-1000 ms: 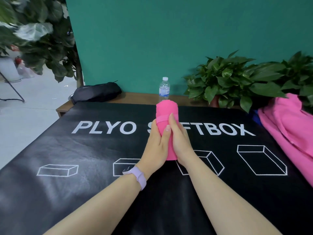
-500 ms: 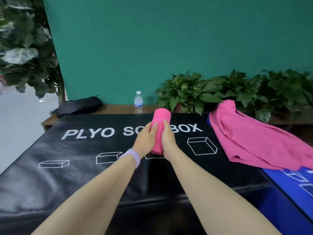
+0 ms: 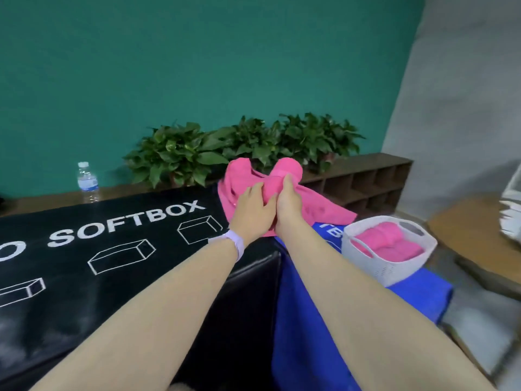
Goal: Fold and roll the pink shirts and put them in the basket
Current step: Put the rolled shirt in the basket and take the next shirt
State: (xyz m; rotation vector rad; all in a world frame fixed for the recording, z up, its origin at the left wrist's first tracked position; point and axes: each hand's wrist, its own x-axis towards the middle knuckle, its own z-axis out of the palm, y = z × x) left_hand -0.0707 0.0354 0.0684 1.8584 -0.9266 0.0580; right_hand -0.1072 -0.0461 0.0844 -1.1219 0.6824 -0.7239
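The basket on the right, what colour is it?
The basket is white, seen in the head view.

Both bare forearms were extended forward, converging toward the hands. The left hand (image 3: 253,211) and right hand (image 3: 290,206) were held side by side, touching, fingers curled around a rolled pink shirt (image 3: 284,176) gripped between them. A lilac band (image 3: 235,244) was worn on the left wrist.

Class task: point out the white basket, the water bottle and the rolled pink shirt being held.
white basket (image 3: 375,268), head view, front wall.
water bottle (image 3: 88,182), head view, label.
rolled pink shirt (image 3: 286,172), head view, top end above the fingers.
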